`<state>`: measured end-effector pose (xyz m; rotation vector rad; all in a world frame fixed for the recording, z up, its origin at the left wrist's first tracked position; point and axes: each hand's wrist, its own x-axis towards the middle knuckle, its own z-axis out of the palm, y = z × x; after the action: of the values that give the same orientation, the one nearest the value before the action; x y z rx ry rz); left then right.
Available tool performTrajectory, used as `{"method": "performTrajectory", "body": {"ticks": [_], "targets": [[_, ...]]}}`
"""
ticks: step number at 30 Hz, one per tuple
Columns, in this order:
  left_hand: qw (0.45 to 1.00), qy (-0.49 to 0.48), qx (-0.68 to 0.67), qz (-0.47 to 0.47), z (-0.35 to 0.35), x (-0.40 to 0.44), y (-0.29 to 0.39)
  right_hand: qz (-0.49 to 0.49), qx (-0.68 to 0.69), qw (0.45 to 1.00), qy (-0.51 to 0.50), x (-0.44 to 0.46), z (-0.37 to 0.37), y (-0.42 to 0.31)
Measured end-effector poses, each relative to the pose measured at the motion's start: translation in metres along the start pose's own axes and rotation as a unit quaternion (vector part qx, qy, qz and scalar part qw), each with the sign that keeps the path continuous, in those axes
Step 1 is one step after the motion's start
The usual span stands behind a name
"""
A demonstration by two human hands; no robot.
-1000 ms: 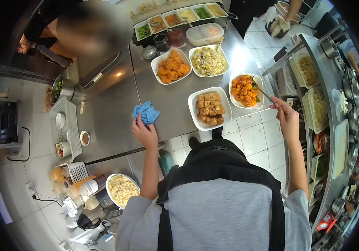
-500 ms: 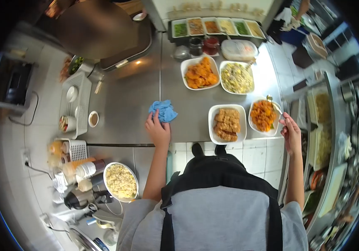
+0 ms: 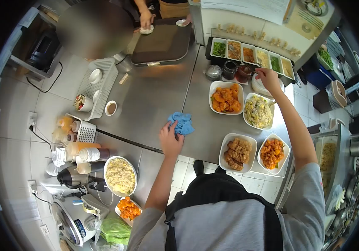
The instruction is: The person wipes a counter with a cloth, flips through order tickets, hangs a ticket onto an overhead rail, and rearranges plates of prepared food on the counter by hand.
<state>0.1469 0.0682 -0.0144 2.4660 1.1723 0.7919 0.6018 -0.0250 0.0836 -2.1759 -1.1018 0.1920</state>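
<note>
My left hand [image 3: 171, 139] rests on a crumpled blue cloth [image 3: 181, 124] on the steel table, its fingers pressed onto it. My right hand [image 3: 268, 79] is stretched to the back right, beside the topping containers [image 3: 261, 57]. Its fingers are pinched on what looks like a thin spoon [image 3: 256, 65], only partly visible. Beneath that arm is a white dish of shredded pale food [image 3: 258, 111], with a dish of orange fried pieces [image 3: 226, 98] to its left. Nearer me stand a dish of sliced fried meat [image 3: 238, 154] and a dish of saucy red-orange food [image 3: 272, 153].
Dark sauce jars [image 3: 229, 70] stand by the toppings. At the back left, another person's hand [image 3: 147, 20] holds a white cloth on a griddle [image 3: 160, 44]. A sauce cup [image 3: 111, 108], a white basket [image 3: 104, 79] and a fried rice dish [image 3: 121, 175] are left.
My right hand has moved from the red-orange dish up to the toppings, and the spoon is out of that dish. My left hand stays on the cloth. The view has shifted and turned.
</note>
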Motion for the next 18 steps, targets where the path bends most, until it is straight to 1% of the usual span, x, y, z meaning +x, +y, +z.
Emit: {"method": "performTrajectory", "body": {"ticks": [1,2,5,6,9,10,13,14,18], "targets": [[1.000,0.002,0.001,0.000,0.000,0.001,0.000,-0.043,-0.041,0.998,-0.006,0.010,0.008,0.002],[1.000,0.004,0.002,-0.001,0.000,0.001,0.000,-0.026,-0.056,0.998,-0.031,0.017,0.012,0.006],[1.000,0.010,-0.008,0.000,-0.001,0.001,-0.001,0.031,-0.086,0.992,-0.086,0.021,0.002,-0.023],[1.000,0.014,-0.014,0.001,0.000,0.002,0.000,0.023,-0.139,0.989,-0.038,0.025,0.003,-0.021],[1.000,0.017,-0.019,-0.003,0.000,0.003,0.001,0.005,-0.211,0.973,0.094,0.043,0.003,0.005],[1.000,0.016,-0.015,-0.005,-0.001,0.004,0.001,-0.019,-0.220,0.968,0.122,0.051,0.005,0.018],[1.000,0.009,-0.006,-0.006,-0.002,0.004,0.002,0.060,-0.105,0.993,-0.012,0.071,0.007,0.045],[1.000,0.007,-0.005,-0.005,-0.002,0.004,0.002,0.119,-0.013,0.990,-0.078,0.078,0.011,0.050],[1.000,0.001,-0.004,-0.011,-0.005,0.005,0.007,0.135,0.053,0.984,-0.101,0.088,0.018,0.054]]}}
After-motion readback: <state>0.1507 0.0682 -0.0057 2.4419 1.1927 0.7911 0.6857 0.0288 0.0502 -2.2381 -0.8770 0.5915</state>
